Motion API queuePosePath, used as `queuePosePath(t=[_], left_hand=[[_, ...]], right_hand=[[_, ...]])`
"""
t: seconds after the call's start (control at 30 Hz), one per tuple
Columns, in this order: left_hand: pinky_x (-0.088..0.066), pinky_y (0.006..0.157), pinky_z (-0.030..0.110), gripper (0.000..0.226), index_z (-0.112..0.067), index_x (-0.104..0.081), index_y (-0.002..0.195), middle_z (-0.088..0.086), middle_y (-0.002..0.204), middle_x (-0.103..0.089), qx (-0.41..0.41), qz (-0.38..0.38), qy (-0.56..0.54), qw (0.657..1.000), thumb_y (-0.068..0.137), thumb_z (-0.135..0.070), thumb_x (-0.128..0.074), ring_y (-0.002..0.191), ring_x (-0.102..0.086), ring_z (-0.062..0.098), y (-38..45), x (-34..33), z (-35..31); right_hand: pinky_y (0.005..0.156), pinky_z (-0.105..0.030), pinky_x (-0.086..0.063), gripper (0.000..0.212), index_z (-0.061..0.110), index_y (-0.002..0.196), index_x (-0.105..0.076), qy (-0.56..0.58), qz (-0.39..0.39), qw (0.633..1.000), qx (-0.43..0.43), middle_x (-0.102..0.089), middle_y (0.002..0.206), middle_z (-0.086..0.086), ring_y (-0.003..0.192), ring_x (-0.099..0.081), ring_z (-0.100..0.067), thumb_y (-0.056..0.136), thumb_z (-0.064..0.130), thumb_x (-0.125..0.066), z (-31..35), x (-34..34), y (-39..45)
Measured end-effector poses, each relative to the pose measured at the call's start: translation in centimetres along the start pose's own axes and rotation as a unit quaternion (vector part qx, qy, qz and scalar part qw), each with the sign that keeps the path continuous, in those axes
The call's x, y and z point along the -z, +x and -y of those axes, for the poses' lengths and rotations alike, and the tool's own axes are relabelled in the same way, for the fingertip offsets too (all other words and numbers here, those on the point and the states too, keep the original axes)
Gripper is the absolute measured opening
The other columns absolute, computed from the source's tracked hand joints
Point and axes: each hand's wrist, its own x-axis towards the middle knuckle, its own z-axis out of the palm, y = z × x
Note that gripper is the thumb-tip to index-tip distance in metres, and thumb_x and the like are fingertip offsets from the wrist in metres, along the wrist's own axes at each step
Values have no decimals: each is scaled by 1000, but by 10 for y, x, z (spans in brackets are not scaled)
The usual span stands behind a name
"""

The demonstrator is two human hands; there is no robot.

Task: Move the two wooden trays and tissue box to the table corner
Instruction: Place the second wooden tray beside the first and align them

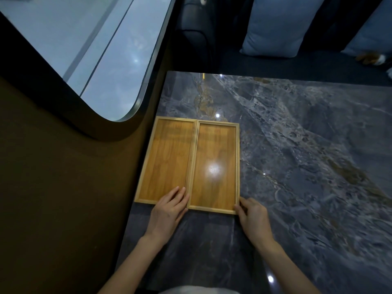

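**Inspector:** Firstly, the near edge. What did the hands show?

**Assistant:** The left hand [169,205] lay flat, fingers together and extended, over the near end of the left shallow rectangular wooden tray with a pale rim [167,158], close beside the seam between the two trays. The right hand [251,215] sat at the near right corner of the right matching wooden tray [214,166], fingers loosely curled against the rim; whether they pinched it could not be told.

**Inspector:** And how did the trays lie from the fingers?

**Assistant:** Both ran away from the person, long axes pointing toward the far side of the table. They sat side by side, long rims touching, the right one slightly nearer the person. Each hand was nearest its own tray, with fingertips at the near short end.

**Inspector:** Position on the table?

**Assistant:** They lay on the dark grey veined marble table [307,145], along its left edge beside the brown wall below the rounded window [84,49]. The far left corner of the table lay beyond the trays' far ends, with bare marble between.

**Inspector:** Your judgement?

**Assistant:** A push straight along the long axis would likely carry both toward that corner. The tissue box was not in view. Beyond the table, pale blue cushions [275,28] rested on dark seating.
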Motion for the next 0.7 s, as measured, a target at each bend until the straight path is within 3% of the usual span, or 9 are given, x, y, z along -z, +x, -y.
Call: queuePosePath(t=[0.2,0.53,0.7], left_hand=[[-58,82,34,47,-12,-70,108,4,112,-72,-4,-11,7,1000,63,-14,-83,107,-67,22,1,-2,-2],[-61,76,34,46,-16,-71,106,3,109,-74,-10,24,50,998,62,-19,-84,102,-69,20,7,8,-2],[-62,62,28,42,-18,-73,102,2,105,-75,-26,51,94,994,62,-26,-83,98,-71,17,10,13,-2]], right_hand=[[69,-32,-42,16,3,92,-66,-13,13,1000,8,-62,84,-15,78,-58,-27,87,14,-57,-1,2,3],[68,-25,-34,15,3,92,-65,-12,14,1000,17,-61,85,-14,80,-58,-27,87,14,-56,-1,5,3],[69,-27,-37,18,3,93,-62,-31,25,999,21,-61,91,-16,84,-59,-29,90,17,-51,1,6,4]])
